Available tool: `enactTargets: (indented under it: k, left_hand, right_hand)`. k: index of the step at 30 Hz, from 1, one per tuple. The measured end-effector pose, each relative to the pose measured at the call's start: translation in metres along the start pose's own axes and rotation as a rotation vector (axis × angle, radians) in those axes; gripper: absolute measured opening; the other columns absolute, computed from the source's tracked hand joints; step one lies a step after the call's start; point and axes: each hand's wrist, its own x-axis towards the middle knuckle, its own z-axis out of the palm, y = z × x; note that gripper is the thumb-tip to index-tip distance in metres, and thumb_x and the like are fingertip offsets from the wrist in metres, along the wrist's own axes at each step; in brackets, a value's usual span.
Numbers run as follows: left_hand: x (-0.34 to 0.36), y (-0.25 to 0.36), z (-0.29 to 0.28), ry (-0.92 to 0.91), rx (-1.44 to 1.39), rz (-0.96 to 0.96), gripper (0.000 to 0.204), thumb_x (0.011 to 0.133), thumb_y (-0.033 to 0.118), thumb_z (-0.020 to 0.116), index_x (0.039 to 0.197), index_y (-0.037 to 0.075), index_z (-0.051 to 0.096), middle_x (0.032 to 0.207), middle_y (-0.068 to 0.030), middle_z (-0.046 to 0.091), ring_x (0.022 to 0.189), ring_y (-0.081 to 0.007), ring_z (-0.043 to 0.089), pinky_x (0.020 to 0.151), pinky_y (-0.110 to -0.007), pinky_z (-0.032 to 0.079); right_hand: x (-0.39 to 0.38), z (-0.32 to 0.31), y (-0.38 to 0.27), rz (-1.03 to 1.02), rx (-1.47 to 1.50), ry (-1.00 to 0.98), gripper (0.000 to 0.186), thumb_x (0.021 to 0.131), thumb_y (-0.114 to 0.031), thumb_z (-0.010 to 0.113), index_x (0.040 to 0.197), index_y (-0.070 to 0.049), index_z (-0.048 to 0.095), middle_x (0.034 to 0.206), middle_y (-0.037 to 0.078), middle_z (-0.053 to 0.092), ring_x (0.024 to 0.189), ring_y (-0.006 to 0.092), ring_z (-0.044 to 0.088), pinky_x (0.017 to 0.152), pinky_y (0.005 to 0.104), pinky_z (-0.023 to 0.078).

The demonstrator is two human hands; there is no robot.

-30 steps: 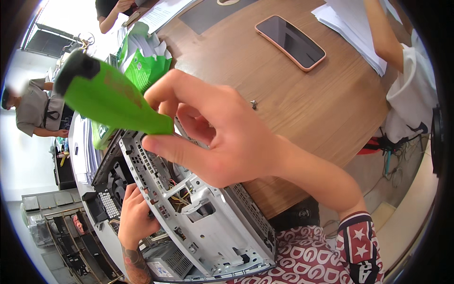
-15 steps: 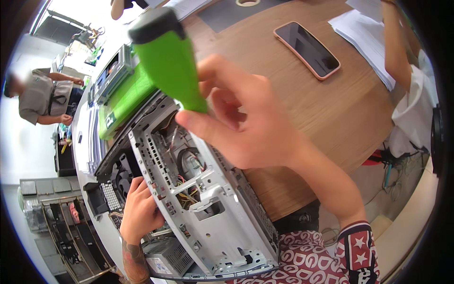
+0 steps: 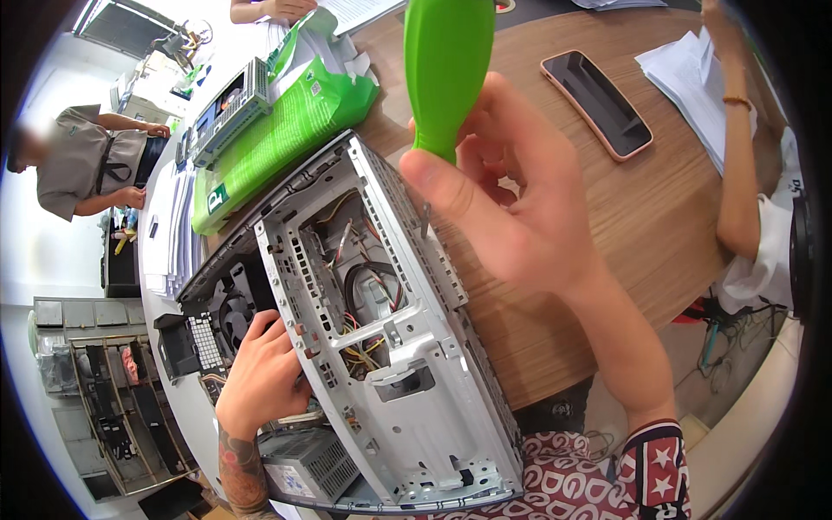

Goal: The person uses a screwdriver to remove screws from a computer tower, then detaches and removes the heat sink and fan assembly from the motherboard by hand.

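Observation:
A grey metal computer case (image 3: 433, 425) lies opened in front of me, its frame, cables and power supply (image 3: 312, 468) showing. My left hand (image 3: 263, 373) is at the case's left side, fingers bent against the inner metal rail, with some fingertips hidden. Raised above the right edge of the case, my right hand (image 3: 533, 195) grips a screwdriver by its thick bright-green handle (image 3: 446, 74). The top of that handle runs out of the picture. A short bit of thin shank shows below the thumb, apart from the case.
Behind the case lie a green plastic package (image 3: 295, 143), a metal drive unit (image 3: 230, 113) and stacked papers (image 3: 169, 234). A phone (image 3: 598, 104) rests on the wooden table at right. Other people's arms reach in at the top and right; another person (image 3: 95, 165) stands far left.
My right hand has moved right with the screwdriver, uncovering more of the case and the green package. My left hand stays at the case's left side.

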Motion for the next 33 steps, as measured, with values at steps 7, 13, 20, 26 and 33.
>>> enactTargets:
  k: [7, 13, 20, 26, 33]
  left_hand:
    - [-0.002, -0.001, 0.001, 0.022, -0.001, 0.021, 0.035, 0.063, 0.001, 0.070, 0.098, 0.005, 0.071, 0.108, -0.0106, 0.069, 0.108, -0.0329, 0.062, 0.104, -0.047, 0.043]
    - [-0.004, -0.004, 0.004, 0.033, 0.005, 0.018, 0.041, 0.063, 0.000, 0.068, 0.103, 0.004, 0.068, 0.108, -0.0121, 0.068, 0.108, -0.0351, 0.062, 0.104, -0.047, 0.044]
    - [-0.003, -0.007, 0.000, 0.024, -0.022, 0.040, 0.036, 0.063, 0.007, 0.072, 0.098, 0.004, 0.069, 0.105, -0.0121, 0.069, 0.104, -0.0330, 0.062, 0.103, -0.045, 0.045]
    - [-0.001, -0.005, 0.006, 0.100, 0.049, 0.058, 0.034, 0.066, 0.009, 0.072, 0.099, 0.005, 0.069, 0.097, -0.0083, 0.067, 0.099, -0.0277, 0.062, 0.093, -0.041, 0.045]
    - [-0.006, -0.004, 0.016, 0.106, 0.118, 0.083, 0.029, 0.063, 0.009, 0.074, 0.090, 0.004, 0.069, 0.093, -0.0061, 0.065, 0.095, -0.0240, 0.060, 0.090, -0.038, 0.045]
  right_hand:
    - [0.002, -0.004, -0.001, 0.013, -0.012, 0.010, 0.023, 0.095, -0.012, 0.075, 0.113, -0.005, 0.063, 0.088, -0.006, 0.063, 0.058, -0.0009, 0.037, 0.049, 0.0191, 0.024]
    - [0.002, -0.005, -0.003, 0.010, -0.049, -0.019, 0.027, 0.095, -0.012, 0.075, 0.117, -0.004, 0.062, 0.092, -0.004, 0.065, 0.059, -0.0010, 0.039, 0.049, 0.0186, 0.025]
    - [-0.003, -0.007, -0.005, 0.103, -0.067, -0.039, 0.032, 0.096, -0.008, 0.073, 0.125, -0.001, 0.060, 0.101, 0.002, 0.067, 0.071, 0.0052, 0.056, 0.059, 0.0203, 0.042]
    - [0.000, 0.003, 0.000, -0.063, 0.084, 0.127, 0.020, 0.094, -0.009, 0.074, 0.110, -0.004, 0.064, 0.089, 0.001, 0.066, 0.059, 0.0009, 0.045, 0.050, 0.0197, 0.030]
    - [-0.010, 0.001, -0.014, -0.050, 0.217, 0.176, 0.027, 0.099, -0.012, 0.066, 0.118, 0.004, 0.057, 0.097, 0.017, 0.069, 0.062, 0.0082, 0.053, 0.054, 0.0205, 0.038]
